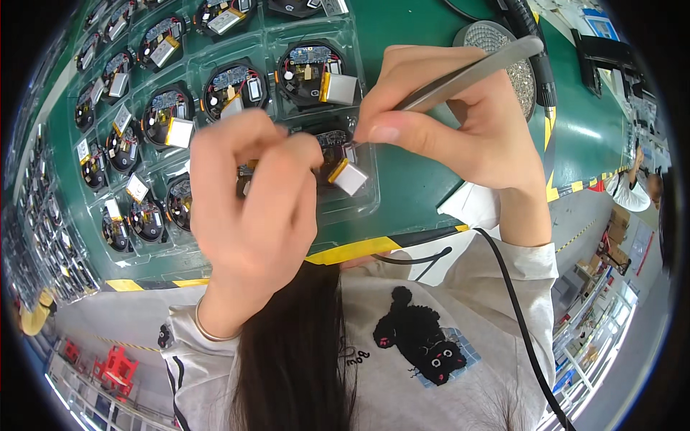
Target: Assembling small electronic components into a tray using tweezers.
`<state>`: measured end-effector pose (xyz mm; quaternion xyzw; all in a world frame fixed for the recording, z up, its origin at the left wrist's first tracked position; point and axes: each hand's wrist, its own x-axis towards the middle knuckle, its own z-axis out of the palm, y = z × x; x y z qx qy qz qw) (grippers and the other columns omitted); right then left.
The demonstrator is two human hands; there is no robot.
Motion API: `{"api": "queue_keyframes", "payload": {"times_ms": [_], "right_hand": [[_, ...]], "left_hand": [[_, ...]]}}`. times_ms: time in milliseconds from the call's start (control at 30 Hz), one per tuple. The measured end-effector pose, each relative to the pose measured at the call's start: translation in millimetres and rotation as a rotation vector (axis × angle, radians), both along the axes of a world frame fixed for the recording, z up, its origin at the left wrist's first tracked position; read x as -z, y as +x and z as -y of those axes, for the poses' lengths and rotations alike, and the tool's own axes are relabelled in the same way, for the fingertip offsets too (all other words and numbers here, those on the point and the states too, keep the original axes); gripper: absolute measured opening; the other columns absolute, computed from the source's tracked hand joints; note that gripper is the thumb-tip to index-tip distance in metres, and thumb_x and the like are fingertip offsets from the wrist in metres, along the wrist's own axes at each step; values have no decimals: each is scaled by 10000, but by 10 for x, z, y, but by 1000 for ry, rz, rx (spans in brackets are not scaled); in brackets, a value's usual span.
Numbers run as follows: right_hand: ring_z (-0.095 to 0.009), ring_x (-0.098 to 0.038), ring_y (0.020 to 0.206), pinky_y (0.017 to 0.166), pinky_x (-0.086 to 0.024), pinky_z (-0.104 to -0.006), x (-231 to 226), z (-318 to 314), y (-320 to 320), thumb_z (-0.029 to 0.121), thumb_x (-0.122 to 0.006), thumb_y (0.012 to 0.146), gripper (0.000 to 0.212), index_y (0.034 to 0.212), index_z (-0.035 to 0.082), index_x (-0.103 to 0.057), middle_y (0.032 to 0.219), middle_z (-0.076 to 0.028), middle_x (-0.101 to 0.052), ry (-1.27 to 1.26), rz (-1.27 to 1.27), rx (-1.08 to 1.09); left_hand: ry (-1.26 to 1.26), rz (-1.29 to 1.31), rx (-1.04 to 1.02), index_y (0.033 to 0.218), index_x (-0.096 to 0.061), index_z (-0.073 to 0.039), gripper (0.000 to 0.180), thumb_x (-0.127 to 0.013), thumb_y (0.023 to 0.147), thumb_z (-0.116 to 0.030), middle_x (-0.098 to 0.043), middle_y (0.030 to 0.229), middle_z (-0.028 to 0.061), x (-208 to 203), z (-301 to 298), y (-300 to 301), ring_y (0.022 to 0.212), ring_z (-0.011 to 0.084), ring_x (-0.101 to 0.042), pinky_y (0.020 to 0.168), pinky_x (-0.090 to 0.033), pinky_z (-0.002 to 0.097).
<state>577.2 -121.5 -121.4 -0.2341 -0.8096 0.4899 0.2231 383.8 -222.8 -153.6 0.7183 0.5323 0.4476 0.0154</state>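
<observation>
Steel tweezers [478,73] rest in my right hand [467,136], pinched between thumb and fingers, with their tips hidden behind the fingertips. Those fingertips are at the right edge of a round black housing with a circuit board [332,140]. A silver pouch battery [348,177] with a yellow end lies at the lower right of this board. My left hand [251,190] is over the left side of the same housing, slightly blurred. Its fingers are curled together, and whatever they pinch is hidden. The housing sits in the near right corner of a clear plastic tray [366,194].
Several similar round housings [313,72] with boards and batteries fill the tray. Beyond my right hand stand a round tin of metal shavings [521,90] and a black rod-shaped tool [544,82]. White tissue [474,205] lies by my right wrist. Yellow-black tape [359,250] marks the green table's edge.
</observation>
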Motion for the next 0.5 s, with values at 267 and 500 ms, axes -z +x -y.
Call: {"api": "queue_keyframes", "payload": {"times_ms": [267,500], "right_hand": [[-175,-573,693,603,-430,-285,27,-14,23,-13,-705,788,60,841,-40,-710,779,-105,-696,27,-8,27],[-171,-561,674,595,-429,-281,63,-35,41,-27,-697,786,49,831,-42,-710,778,-89,-699,45,12,20]], "left_hand": [[-56,-211,168,939,-661,47,327,-662,623,-34,-637,954,139,0,-62,9,853,309,-636,702,-543,356],[-115,-221,161,953,-658,67,335,-649,632,-27,-644,975,154,-10,-20,31,887,317,-650,753,-556,378]]}}
